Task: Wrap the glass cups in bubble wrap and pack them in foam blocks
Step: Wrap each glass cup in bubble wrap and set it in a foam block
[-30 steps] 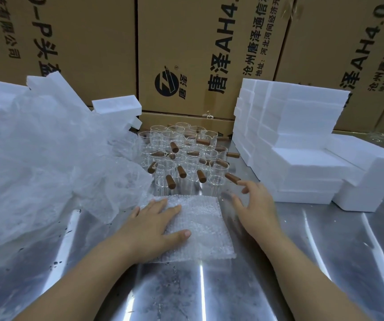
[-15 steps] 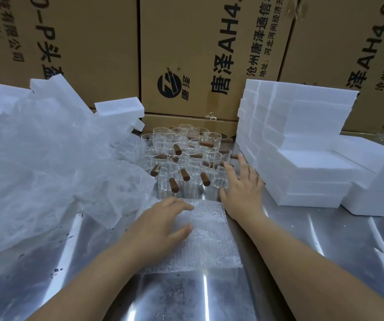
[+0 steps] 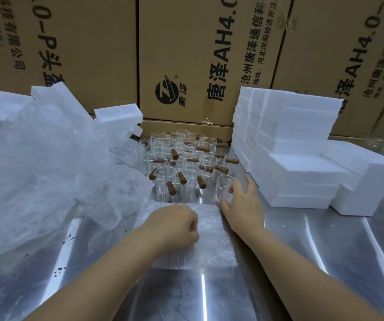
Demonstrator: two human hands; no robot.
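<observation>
Near the table's (image 3: 325,251) front edge, at its middle, a sheet of wrap (image 3: 211,242) lay flat, ready to take a glass; the left hand (image 3: 174,224) rested on it with fingers curled into a fist, probably pinning it, though whether it pinched the sheet could not be told; the right hand (image 3: 244,205) had thumb and fingers round a cup (image 3: 224,185) at the near right corner of the cups (image 3: 181,158), likely the easiest to lift clear; blocks (image 3: 297,158) stood stacked toward the right edge, handy for packing; crumpled film (image 3: 35,170) covered the left side.
</observation>
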